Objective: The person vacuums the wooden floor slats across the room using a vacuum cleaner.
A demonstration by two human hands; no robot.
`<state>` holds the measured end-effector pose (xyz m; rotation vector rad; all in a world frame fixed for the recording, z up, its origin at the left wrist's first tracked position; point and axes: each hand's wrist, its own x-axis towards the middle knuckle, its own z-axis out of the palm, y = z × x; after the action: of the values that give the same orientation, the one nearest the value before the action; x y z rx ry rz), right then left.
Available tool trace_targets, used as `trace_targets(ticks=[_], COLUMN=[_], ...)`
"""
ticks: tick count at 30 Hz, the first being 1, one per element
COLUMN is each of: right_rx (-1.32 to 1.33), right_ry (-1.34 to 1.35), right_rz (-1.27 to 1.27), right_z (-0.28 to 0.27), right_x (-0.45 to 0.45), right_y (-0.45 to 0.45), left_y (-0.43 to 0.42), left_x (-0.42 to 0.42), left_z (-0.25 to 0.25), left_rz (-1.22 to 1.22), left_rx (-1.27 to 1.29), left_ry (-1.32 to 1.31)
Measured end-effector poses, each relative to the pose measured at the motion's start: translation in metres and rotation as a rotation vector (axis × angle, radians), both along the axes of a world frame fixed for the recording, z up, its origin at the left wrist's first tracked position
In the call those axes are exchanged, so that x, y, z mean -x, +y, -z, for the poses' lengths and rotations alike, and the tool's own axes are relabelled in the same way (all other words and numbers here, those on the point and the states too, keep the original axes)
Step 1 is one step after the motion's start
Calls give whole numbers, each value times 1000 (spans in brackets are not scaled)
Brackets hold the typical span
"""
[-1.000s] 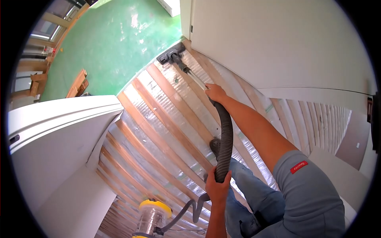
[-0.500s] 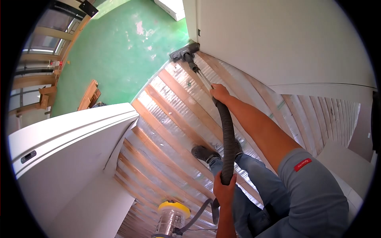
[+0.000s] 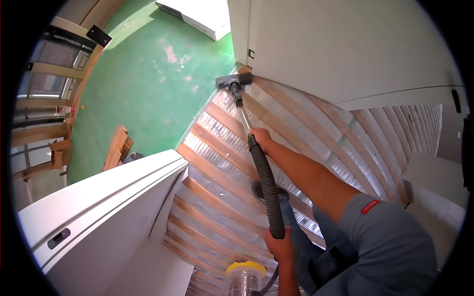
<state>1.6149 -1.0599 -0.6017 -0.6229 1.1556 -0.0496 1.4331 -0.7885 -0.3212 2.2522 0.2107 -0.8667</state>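
Note:
My right hand (image 3: 260, 138) is closed around the metal wand (image 3: 245, 119) of a vacuum cleaner, just above where the hose joins. Lower down, my left hand (image 3: 279, 245) wraps round the black ribbed vacuum hose (image 3: 268, 185). At the far end of the wand, the dark floor head (image 3: 234, 81) rests where the foil-covered boards meet the green floor, close to the bottom corner of a white door frame. A canister (image 3: 244, 282) with a yellow rim and a clear body stands at the bottom, partly cut off by the view.
Wooden battens (image 3: 217, 160) with silvery foil between them run across the floor underfoot. To the left stands a white door (image 3: 113, 202); a white panel (image 3: 345, 49) is at right. Wood offcuts (image 3: 117, 148) and a white box (image 3: 200, 19) lie on the green floor (image 3: 148, 79).
My view has shifted, and the floor head now sits squarer to the edge of the green floor. Both hands keep their grip. My feet have moved, one shoe now largely behind the hose.

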Motion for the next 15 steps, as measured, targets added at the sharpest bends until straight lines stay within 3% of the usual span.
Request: trace_targets(ticks=[2, 8, 15], right_rx=[-92, -94, -48], right_ry=[-109, -252, -253], right_rz=[261, 652, 680], right_z=[-20, -35, -34], right_x=[-29, -133, -223], right_y=[27, 66, 30], left_y=[21, 46, -3], left_x=[-26, -112, -193], left_z=[5, 2, 14], left_rz=[-92, -88, -105], left_rx=[-4, -87, 19], left_ry=[-44, 32, 15])
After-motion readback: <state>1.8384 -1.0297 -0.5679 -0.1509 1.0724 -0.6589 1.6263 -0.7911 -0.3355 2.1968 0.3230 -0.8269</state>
